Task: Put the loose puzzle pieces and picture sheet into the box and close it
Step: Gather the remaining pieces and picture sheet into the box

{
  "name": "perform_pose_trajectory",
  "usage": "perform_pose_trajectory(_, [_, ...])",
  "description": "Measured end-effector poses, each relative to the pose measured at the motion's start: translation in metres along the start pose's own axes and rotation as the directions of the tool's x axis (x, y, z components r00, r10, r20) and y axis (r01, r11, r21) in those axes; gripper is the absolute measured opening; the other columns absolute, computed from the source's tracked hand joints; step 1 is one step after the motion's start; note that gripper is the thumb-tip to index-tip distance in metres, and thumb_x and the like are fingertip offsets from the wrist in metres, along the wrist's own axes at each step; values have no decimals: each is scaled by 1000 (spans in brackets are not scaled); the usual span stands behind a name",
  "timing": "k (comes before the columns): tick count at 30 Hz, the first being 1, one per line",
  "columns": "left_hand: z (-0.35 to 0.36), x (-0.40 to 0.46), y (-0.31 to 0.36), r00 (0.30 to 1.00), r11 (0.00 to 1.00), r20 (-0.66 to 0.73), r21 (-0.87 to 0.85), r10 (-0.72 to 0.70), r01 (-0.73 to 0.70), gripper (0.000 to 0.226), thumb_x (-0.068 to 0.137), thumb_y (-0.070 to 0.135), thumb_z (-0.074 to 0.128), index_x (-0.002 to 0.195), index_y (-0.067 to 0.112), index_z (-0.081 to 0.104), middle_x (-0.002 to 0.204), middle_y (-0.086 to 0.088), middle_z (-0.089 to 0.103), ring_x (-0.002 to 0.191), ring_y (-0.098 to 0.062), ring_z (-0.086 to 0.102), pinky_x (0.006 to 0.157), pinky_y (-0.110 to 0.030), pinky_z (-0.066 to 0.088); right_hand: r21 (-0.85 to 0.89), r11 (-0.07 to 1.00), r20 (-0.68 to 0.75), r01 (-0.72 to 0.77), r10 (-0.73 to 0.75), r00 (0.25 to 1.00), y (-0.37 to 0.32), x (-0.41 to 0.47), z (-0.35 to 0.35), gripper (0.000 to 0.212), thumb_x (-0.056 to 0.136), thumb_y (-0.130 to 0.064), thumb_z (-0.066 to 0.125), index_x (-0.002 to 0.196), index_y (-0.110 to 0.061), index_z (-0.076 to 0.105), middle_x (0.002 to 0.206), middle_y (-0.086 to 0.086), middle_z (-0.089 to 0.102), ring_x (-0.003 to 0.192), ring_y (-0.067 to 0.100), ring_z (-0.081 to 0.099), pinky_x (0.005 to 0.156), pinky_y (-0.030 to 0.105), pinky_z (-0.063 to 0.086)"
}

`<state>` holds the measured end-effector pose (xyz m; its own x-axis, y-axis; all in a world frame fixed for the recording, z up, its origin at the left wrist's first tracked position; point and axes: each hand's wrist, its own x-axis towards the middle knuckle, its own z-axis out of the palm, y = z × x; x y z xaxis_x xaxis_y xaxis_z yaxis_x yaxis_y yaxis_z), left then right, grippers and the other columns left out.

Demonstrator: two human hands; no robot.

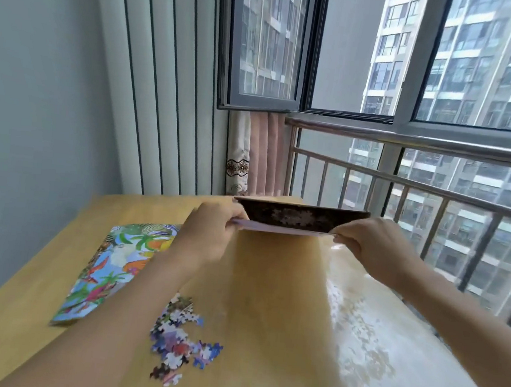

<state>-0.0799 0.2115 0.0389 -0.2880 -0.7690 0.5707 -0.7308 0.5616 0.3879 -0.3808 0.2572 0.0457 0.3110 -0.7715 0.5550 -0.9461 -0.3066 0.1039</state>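
Both my hands hold a flat dark box (300,218) above the far part of the wooden table (270,288). My left hand (209,235) grips its left end and my right hand (370,248) pinches its right end. The box looks slightly parted, with a pale lower edge under the dark upper part, which shows a puzzle-piece print. A pile of loose puzzle pieces (181,339) lies on the table near me, partly behind my left forearm. The colourful picture sheet (116,267) lies flat at the table's left.
A metal railing (405,179) and windows stand just beyond the table's far and right edges. A pink curtain (261,153) hangs at the far corner. The wall with vertical panels runs on the left.
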Motion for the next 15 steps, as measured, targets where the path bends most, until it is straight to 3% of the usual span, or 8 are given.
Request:
perform_pose_trajectory(6, [53, -47, -27, 968, 997, 241, 58, -68, 55, 12, 89, 19, 64, 91, 28, 73, 85, 7, 69, 83, -22, 63, 74, -39, 52, -101, 993, 303, -61, 89, 949, -15, -32, 61, 19, 92, -22, 57, 96, -31, 75, 94, -11, 74, 85, 18, 67, 71, 36, 56])
perform_pose_trajectory(10, [53, -62, -23, 910, 999, 414, -7, -30, 36, 8, 89, 25, 73, 93, 30, 77, 89, 13, 72, 80, -5, 66, 79, -33, 56, -125, 991, 504, -44, 101, 858, -33, -40, 69, 22, 78, -11, 59, 90, -25, 72, 89, -5, 71, 84, 24, 65, 66, 34, 54])
perform_pose_trajectory(11, [49, -67, -25, 909, 997, 415, -40, -41, 63, 5, 89, 28, 73, 90, 30, 77, 86, 15, 72, 78, -1, 66, 78, -30, 56, -87, 996, 531, -32, 74, 844, -44, -41, 71, 17, 79, -13, 61, 88, -22, 72, 87, -4, 71, 84, 25, 65, 67, 35, 55])
perform_pose_trajectory(13, [32, -69, -33, 943, 986, 317, -96, -100, 137, 6, 90, 31, 71, 86, 30, 75, 79, 16, 71, 74, 0, 64, 73, -26, 53, 108, 993, 444, -56, 3, 896, -71, -42, 67, 10, 84, -29, 70, 93, -24, 71, 91, -9, 71, 86, 19, 67, 72, 35, 56])
perform_pose_trajectory(15, [14, -74, -49, 971, 975, 153, -100, -185, 201, 12, 92, 32, 68, 81, 29, 72, 75, 15, 68, 71, -3, 61, 69, -26, 48, 406, 910, 395, -86, -89, 914, -112, -43, 61, 47, 78, -56, 76, 118, -34, 66, 112, -19, 67, 99, 4, 63, 83, 27, 54])
